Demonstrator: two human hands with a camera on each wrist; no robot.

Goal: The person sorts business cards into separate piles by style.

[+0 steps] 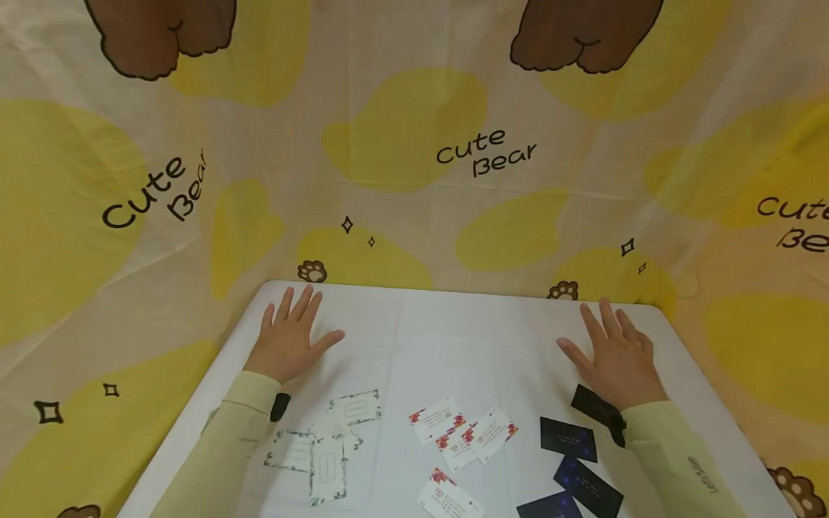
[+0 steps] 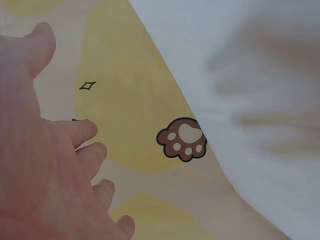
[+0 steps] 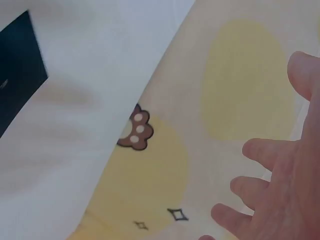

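Note:
My left hand [image 1: 289,345] is spread over the far left part of the white table [image 1: 440,345], fingers straight and holding nothing. Over the far right part, my right hand [image 1: 619,363] is spread the same way, also holding nothing. Nearer me on the left lie several overlapping white cards with green leafy borders [image 1: 328,471]. White cards with red floral corners [image 1: 495,434] lie in the middle, one apart from the rest. Several dark cards [image 1: 568,439] lie on the right, one partly behind the right wrist. Both wrist views show the hands' outstretched fingers [image 2: 82,132].
A cream and yellow cloth [image 1: 401,129] printed with bears and "Cute Bear" lettering hangs behind the table and shows along its sides. The table's far edge [image 1: 479,293] runs just beyond the fingertips. Dark bands [image 1: 280,407] sit at both wrists.

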